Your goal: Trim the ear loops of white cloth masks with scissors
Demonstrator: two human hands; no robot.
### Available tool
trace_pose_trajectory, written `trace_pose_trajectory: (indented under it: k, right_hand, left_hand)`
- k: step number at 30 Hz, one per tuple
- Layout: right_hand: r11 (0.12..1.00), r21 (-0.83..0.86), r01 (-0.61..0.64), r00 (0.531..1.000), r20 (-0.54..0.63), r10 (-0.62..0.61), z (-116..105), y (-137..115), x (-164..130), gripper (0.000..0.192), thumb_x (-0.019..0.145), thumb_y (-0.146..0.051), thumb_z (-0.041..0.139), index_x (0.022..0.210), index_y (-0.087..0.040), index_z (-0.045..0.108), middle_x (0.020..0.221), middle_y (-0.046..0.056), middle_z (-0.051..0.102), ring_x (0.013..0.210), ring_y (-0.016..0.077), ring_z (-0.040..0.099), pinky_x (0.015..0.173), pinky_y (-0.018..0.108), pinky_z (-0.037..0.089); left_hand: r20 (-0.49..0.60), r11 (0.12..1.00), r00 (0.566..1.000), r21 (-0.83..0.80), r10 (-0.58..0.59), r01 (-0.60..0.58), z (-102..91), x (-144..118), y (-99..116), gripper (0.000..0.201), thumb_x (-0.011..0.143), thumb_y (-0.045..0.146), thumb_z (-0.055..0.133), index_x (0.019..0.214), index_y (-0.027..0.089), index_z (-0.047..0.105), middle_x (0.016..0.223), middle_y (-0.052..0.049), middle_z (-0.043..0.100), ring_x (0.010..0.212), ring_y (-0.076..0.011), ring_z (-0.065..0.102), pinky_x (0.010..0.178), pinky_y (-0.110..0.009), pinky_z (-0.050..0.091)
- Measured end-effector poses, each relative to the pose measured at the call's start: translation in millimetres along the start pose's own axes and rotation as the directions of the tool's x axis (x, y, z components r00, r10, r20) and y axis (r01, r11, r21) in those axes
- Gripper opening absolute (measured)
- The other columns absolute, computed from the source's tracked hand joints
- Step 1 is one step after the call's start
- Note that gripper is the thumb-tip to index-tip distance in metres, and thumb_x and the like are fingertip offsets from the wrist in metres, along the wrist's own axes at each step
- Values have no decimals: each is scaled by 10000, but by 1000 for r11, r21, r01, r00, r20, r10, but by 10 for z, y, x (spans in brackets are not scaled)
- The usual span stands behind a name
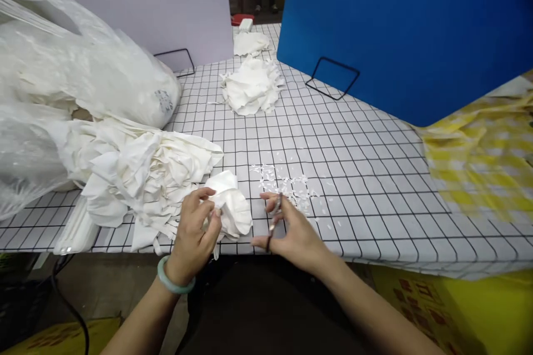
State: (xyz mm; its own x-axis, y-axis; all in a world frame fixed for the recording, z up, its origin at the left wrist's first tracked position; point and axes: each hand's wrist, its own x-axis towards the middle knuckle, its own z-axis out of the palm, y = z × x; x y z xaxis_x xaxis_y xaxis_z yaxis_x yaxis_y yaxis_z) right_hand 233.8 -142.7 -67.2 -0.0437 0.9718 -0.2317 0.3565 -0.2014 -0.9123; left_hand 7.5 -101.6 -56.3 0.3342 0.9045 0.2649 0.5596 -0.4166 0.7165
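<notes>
My left hand (195,233), with a pale green bangle at the wrist, grips a crumpled white fabric piece (231,208) at the table's near edge. My right hand (289,230) is closed around small scissors (275,216), held just right of the fabric piece, apart from it. Tiny white clippings (287,183) lie scattered on the grid-pattern tablecloth (353,172) just beyond my right hand. A large heap of white fabric pieces (141,172) lies directly left of my left hand.
Big translucent plastic bags (79,72) fill the left side. A second pile of white pieces (252,86) lies mid-table, a smaller one (250,42) behind it. A blue board (400,28) and a lilac board (137,0) stand at the back. Yellow checked plastic (483,161) is at right.
</notes>
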Motion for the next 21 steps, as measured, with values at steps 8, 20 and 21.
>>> trace_pose_trajectory:
  k: [8, 20, 21]
  right_hand:
    - [941, -48, 335, 942, 1, -336, 709, -158, 519, 236, 678, -38, 530, 798, -229, 462, 801, -2, 588, 723, 176, 585, 651, 285, 481]
    - [898, -359, 253, 759, -502, -415, -642, -1035, 2167, 282, 817, -435, 682, 975, -229, 570, 1065, 88, 698, 844, 255, 639, 753, 389, 464]
    - [904, -346, 250, 789, -469, -397, -570, -903, 2106, 296, 822, -473, 679, 952, -230, 572, 1021, 79, 705, 823, 250, 639, 753, 390, 464]
  left_hand:
    - [45, 997, 996, 30, -71, 70, 14, 47, -243, 271, 861, 65, 499, 1056, 221, 605, 949, -48, 620, 895, -218, 632, 804, -363, 561]
    - [-206, 973, 951, 21, 231, -231, 247, 1742, -108, 434, 884, 178, 633, 1301, 185, 513, 1347, -149, 537, 1303, -302, 501, 1071, -540, 456]
    - [-151, 970, 958, 29, 244, -242, 324, 1472, -144, 357, 895, 169, 611, 1246, 192, 549, 1306, -140, 569, 1260, -294, 536, 1038, -531, 483]
